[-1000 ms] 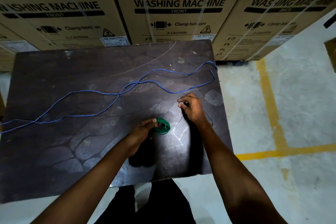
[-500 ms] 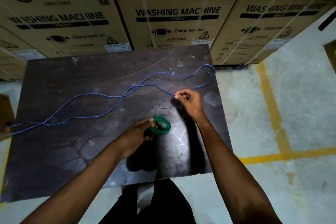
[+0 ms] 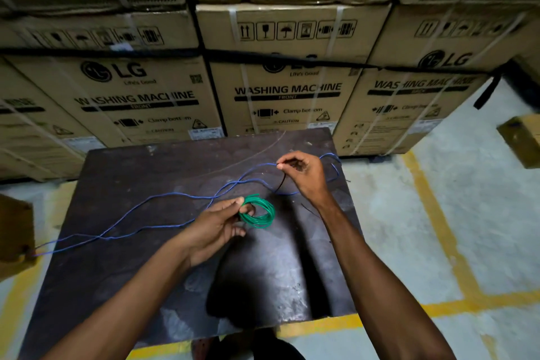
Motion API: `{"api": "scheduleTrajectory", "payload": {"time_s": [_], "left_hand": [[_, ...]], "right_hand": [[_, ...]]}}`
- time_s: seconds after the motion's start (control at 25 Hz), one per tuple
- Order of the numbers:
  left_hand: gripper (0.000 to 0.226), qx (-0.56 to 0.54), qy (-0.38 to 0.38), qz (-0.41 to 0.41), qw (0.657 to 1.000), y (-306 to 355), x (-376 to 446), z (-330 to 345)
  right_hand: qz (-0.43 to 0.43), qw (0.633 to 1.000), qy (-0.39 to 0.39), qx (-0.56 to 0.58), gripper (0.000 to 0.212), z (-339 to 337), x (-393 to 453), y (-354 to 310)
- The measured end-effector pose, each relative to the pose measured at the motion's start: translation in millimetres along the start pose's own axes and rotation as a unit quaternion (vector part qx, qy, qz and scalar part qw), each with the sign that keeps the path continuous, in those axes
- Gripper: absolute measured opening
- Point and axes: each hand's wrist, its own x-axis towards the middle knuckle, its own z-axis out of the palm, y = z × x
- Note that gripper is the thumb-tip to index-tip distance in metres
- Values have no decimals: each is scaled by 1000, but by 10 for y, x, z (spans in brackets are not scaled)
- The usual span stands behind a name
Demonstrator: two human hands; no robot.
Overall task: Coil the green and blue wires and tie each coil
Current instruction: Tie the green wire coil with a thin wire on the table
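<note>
A small coil of green wire point(image 3: 258, 213) is pinched at its left side by my left hand point(image 3: 217, 222), a little above the dark table point(image 3: 122, 286). My right hand point(image 3: 304, 172) is raised behind and to the right of the coil, its fingertips pinching a thin black tie point(image 3: 281, 184) that hangs down from them. The blue wire point(image 3: 152, 202) lies uncoiled across the table, running from its left edge to a loop at the far right corner, passing under my right hand.
Stacked cardboard washing-machine boxes point(image 3: 286, 90) stand right behind the table. Another thin black tie point(image 3: 309, 209) lies on the table to the right of the coil. Concrete floor with yellow lines point(image 3: 432, 213) is to the right, with small cartons at the left and right edges.
My right hand has lifted a thin black tie off the table and moved it back and up. My left hand has raised the green coil slightly. The camera has tilted upward.
</note>
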Motion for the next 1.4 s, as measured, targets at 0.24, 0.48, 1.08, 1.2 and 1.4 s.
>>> {"api": "scheduleTrajectory", "payload": {"time_s": [0.24,0.48,1.08,1.2,1.4], "left_hand": [[20,-27,3,10,1000,197,-91,62],[22,1,30,-10,1000,235,-111,37],[42,242,7,37,970,351,-174,-310],[30,272,18,33,962,358,-124,-381],[35,305,-1,64,950,421,-110,-399]], "right_hand": [[-11,998,-13,59,17,180,-114,-356],[10,987,-56,148,13,445,-263,-670],[97,982,-159,43,11,671,-384,-1105],[110,980,-163,39,14,682,-388,-1131],[130,978,-158,28,23,705,-385,-1155]]}}
